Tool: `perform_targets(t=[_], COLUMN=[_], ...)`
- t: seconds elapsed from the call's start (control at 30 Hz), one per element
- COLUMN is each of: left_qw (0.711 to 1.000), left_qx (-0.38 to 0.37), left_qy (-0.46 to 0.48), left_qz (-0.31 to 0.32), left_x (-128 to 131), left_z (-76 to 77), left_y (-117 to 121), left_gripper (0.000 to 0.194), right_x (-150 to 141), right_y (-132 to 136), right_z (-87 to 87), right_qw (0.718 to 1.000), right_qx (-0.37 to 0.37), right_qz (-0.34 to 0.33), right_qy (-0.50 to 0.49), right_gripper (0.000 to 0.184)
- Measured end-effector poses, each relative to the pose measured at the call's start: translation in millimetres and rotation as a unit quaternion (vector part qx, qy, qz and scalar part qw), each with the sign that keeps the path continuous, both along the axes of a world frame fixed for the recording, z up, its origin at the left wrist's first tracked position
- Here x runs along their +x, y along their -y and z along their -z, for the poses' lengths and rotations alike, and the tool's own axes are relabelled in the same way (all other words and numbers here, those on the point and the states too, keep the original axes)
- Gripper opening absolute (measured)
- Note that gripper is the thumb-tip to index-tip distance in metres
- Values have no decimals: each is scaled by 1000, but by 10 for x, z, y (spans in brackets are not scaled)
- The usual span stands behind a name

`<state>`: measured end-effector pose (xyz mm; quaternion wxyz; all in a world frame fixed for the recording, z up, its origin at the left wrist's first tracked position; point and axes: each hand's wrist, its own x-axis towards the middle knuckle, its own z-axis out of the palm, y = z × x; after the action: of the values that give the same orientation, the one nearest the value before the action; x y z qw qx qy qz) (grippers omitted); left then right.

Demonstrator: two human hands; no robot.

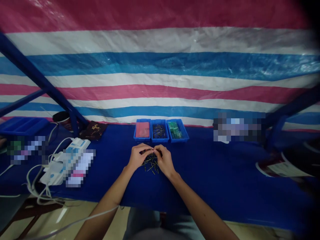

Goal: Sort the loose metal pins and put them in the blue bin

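Observation:
My left hand point(137, 156) and my right hand point(163, 159) meet above the blue tabletop, fingertips pinched together almost touching. Whatever sits between the fingertips is too small to name, and the fingers partly hide it. Below and between the hands lies a loose pile of thin, short, dark and brass-coloured rods point(152, 165). Just beyond stand three small blue trays in a row. In the left tray point(135, 137) are pinkish-red flat pieces point(142, 129). Similar thin rods point(159, 130) fill the middle tray point(160, 140). Green pieces, perhaps in clear packets point(175, 130), lie in the right tray point(185, 136).
White power strips point(76, 146) with tangled cables lie at the left, near a brown packet point(93, 130) and a divided blue tray point(22, 125). Blue metal posts point(50, 86) frame the table. A striped sheet point(160, 63) hangs behind. A large round container point(282, 166) stands right.

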<state>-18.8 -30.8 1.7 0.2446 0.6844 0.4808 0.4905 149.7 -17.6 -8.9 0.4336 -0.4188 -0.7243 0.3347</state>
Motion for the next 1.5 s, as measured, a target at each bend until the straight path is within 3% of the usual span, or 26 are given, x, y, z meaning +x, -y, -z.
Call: perform_targets(t=[0.23, 0.4, 0.67, 0.97, 1.5], left_qw=[1000, 998, 997, 995, 994], left_qx=[-14, -9, 11, -6, -8], left_qy=[-17, -64, -71, -95, -104], left_qz=[-12, 20, 20, 24, 19], left_x=[6, -20, -30, 2, -2], left_z=[-31, 40, 84, -26, -18], left_y=[20, -11, -33, -1, 10], left_gripper=[19, 20, 20, 22, 20], right_x=[26, 26, 112, 110, 137], right_y=[34, 41, -20, -22, -27], right_z=[-64, -54, -116, -81, -94], right_qw=[998, 997, 996, 998, 995], right_qx=[35, 75, 74, 66, 70], right_qz=[45, -6, -47, -20, -30], right_qy=[-20, 4, 7, 14, 72], right_gripper=[17, 19, 22, 21, 18])
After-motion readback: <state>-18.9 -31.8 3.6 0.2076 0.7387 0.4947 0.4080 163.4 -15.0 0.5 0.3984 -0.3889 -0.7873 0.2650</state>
